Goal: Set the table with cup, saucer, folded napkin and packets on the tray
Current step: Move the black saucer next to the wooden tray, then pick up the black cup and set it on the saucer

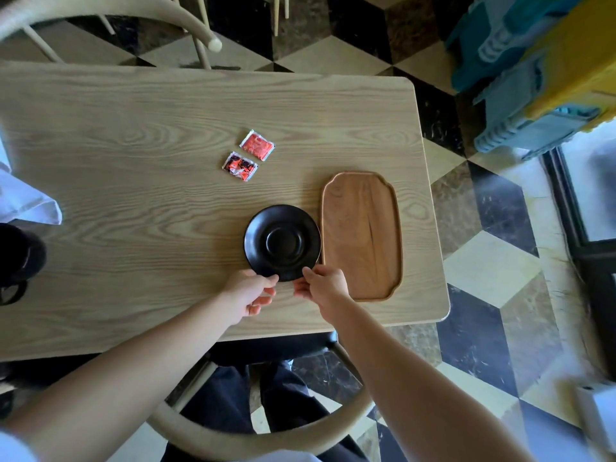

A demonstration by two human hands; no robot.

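Observation:
A black saucer (282, 242) lies on the wooden table (133, 181), just left of an empty brown wooden tray (361, 235). My left hand (248, 295) pinches the saucer's near rim from the left, and my right hand (321, 284) pinches the same rim from the right. Two red packets (257, 145) (240, 166) lie side by side beyond the saucer. A white napkin (26, 198) shows at the left edge, with a dark cup (18, 255) just below it, partly cut off.
A pale wooden chair (206, 45) stands at the table's far side, and another chair's curved back (266, 438) is under me. The table's right edge drops to a checkered floor. Blue and yellow items (533, 61) sit at the far right.

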